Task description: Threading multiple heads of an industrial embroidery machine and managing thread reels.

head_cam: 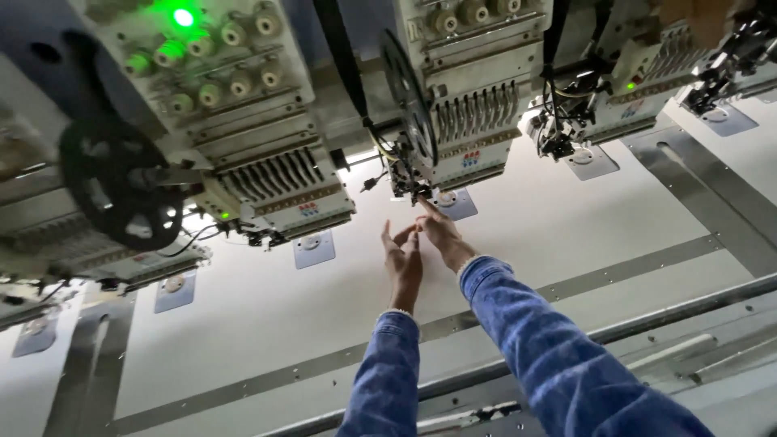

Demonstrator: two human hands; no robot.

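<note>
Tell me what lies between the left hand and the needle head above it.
Head view: only the right hand, reaching to the needle head past the left hand.

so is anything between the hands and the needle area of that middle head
Nothing visible is. The right hand reaches up with a fingertip at the needle area of the middle head. The left hand is just below and beside it, over bare white table.

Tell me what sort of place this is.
Most likely an embroidery workshop or garment factory. A row of multi-needle embroidery heads hangs over a long white machine table, and the person's right hand reaches up to one head's needle area.
</note>
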